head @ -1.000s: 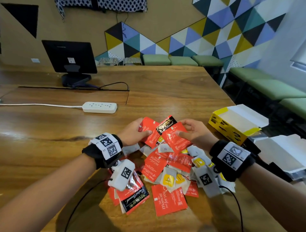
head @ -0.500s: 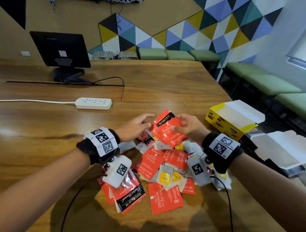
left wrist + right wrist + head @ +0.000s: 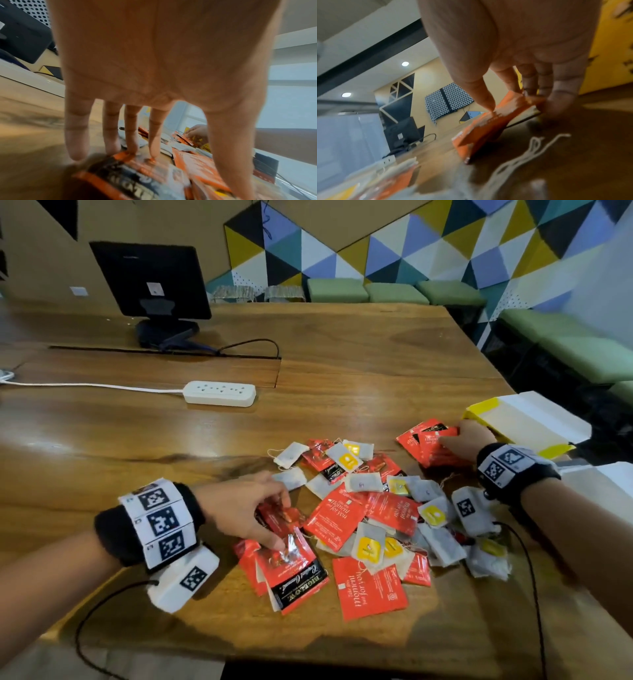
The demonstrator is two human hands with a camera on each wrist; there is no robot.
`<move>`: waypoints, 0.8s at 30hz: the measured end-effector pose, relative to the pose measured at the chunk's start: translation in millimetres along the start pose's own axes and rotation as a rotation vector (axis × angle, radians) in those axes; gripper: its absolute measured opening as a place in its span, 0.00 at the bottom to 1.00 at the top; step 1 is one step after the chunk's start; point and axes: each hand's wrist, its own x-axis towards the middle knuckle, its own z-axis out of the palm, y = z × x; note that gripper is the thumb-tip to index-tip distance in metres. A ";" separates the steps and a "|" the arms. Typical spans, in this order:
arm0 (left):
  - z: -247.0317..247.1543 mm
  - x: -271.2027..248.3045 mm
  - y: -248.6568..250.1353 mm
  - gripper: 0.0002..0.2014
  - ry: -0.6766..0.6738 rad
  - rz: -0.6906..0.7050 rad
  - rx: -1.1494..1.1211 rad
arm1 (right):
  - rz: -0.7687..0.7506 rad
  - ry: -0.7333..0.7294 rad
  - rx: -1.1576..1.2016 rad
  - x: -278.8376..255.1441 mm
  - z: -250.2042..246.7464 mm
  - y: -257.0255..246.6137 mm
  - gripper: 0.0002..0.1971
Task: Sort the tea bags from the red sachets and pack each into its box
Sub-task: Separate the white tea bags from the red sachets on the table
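A mixed pile lies on the wooden table: red sachets [image 3: 337,518] and white tea bags with yellow tags [image 3: 368,546]. My left hand [image 3: 277,529] reaches down at the pile's near left edge. Its straight fingertips [image 3: 132,148] press on a red and black sachet [image 3: 120,174]. My right hand [image 3: 452,440] is at the far right of the pile, just left of the open yellow box [image 3: 479,409]. It pinches a small stack of red sachets [image 3: 428,443], thumb [image 3: 486,100] on top and fingers beneath, with the stack [image 3: 488,125] tilted just above the table.
A second open white box [image 3: 609,487] sits at the right edge of the table, nearer than the yellow one. A white power strip [image 3: 219,393] and a monitor [image 3: 150,282] stand farther back on the left. Loose tea-bag string [image 3: 530,148] lies beneath my right hand.
My right hand carried the stack of red sachets from above the pile to the right, beside the yellow box. My left hand let go and dropped back to the pile's near left edge.
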 end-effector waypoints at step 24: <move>7.7 13.9 0.9 0.22 0.254 -0.017 -0.077 | -0.633 -0.349 -0.385 -118.0 10.7 -55.4 0.29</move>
